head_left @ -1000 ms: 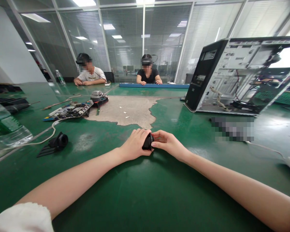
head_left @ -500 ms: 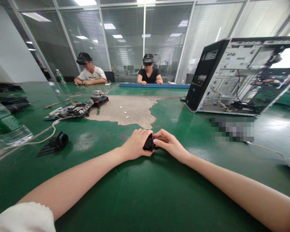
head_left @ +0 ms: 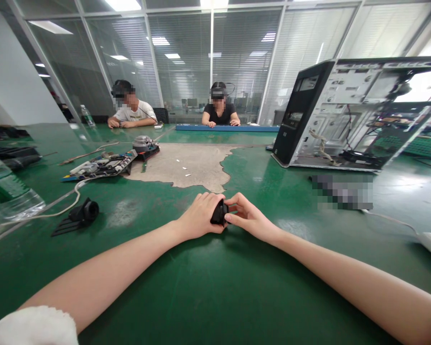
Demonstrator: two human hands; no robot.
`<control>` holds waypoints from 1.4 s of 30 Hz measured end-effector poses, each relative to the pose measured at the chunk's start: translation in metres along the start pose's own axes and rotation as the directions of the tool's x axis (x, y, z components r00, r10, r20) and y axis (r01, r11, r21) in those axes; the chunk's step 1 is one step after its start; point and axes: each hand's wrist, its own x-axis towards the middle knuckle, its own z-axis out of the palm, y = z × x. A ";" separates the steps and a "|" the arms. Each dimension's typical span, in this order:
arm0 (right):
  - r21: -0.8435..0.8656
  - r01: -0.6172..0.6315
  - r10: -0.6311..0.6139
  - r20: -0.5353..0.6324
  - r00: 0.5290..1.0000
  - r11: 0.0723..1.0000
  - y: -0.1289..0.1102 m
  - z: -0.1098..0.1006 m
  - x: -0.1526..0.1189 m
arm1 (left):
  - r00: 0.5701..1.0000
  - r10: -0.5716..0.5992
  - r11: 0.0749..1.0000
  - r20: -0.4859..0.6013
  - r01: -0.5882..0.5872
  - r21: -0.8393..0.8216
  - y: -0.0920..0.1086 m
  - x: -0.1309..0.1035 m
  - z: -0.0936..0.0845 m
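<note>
A small black plastic part [head_left: 218,214] sits between my two hands, just above or on the green table [head_left: 215,287]; I cannot tell whether it touches the surface. My left hand [head_left: 201,213] is wrapped round it from the left, fingers over its far side and thumb below. From the right, the thumb and fingertips of my right hand [head_left: 247,215] pinch its raised, knob-like end. Much of the part is covered by my fingers. Another black plastic piece [head_left: 81,214], with a round opening and thin prongs, lies on the table to the left.
Left stand a plastic bottle [head_left: 10,191], a circuit board [head_left: 100,165] and a cooler with a fan [head_left: 145,146], with a pale cable [head_left: 77,194] nearby. An opened computer case [head_left: 305,115] stands right, before it a blurred-out item [head_left: 341,191]. Two people sit across the table.
The whole view has shifted slightly. My right thumb and fingers sit a little differently on the black part's end; my left hand keeps its hold.
</note>
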 end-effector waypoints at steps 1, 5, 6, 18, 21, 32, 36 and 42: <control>0.011 0.001 -0.001 -0.012 1.000 1.000 -0.001 0.000 0.001 | 1.000 0.002 1.000 -0.004 -0.002 0.002 0.000 0.000 0.000; 0.017 -0.020 0.021 -0.049 0.999 1.000 -0.005 0.002 0.004 | 1.000 0.004 1.000 -0.006 -0.004 0.007 0.000 0.000 0.000; 0.012 -0.037 0.038 -0.053 0.998 0.999 -0.006 0.002 0.004 | 1.000 0.004 1.000 -0.004 -0.004 0.007 0.000 0.000 0.000; 0.040 -0.006 0.005 0.006 1.000 0.999 0.000 -0.001 0.001 | 1.000 -0.006 1.000 0.013 0.006 0.006 0.001 0.000 -0.001; 0.024 -0.002 0.003 -0.028 1.000 1.000 0.001 0.000 0.003 | 1.000 -0.001 1.000 0.001 0.001 0.007 0.000 0.001 -0.001; -0.001 -0.047 0.047 -0.010 0.999 0.999 -0.002 0.001 0.002 | 1.000 -0.009 1.000 0.003 0.009 -0.014 0.002 0.001 -0.004; -0.018 -0.014 0.014 0.005 1.000 1.000 -0.003 0.001 0.000 | 1.000 -0.005 1.000 0.005 0.005 -0.014 0.001 0.000 -0.003; -0.031 -0.028 0.027 -0.050 0.998 0.999 -0.006 0.003 0.003 | 1.000 -0.002 1.000 -0.014 0.002 -0.002 0.000 0.000 -0.003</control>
